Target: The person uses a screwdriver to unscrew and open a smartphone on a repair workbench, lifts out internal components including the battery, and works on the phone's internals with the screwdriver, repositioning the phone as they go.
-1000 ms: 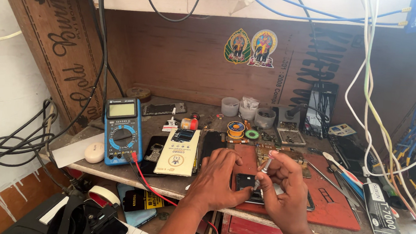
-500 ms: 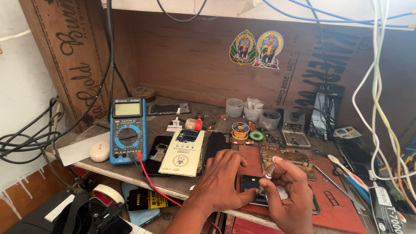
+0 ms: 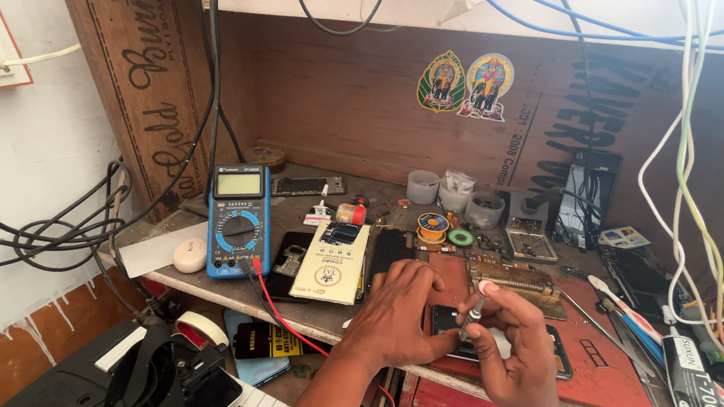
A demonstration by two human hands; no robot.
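A dark phone (image 3: 502,344) with its back off lies on a red work mat (image 3: 616,370) near the bench's front edge. My left hand (image 3: 401,314) rests on the phone's left end, fingers curled, holding it down. My right hand (image 3: 519,345) pinches a small silver screwdriver (image 3: 472,314) between thumb and fingers, its tip pointing down onto the phone. A red band circles my right wrist.
A blue multimeter (image 3: 238,220) with a red lead stands at the left, beside a pale yellow packet (image 3: 333,261) and other phones. Small cups (image 3: 453,189), solder spools and metal parts crowd the back. Glue tube (image 3: 696,385) and tools lie right; cables hang overhead.
The view has shifted slightly. My hands stay on the phone, and the screwdriver in my right hand is tilted a little differently.
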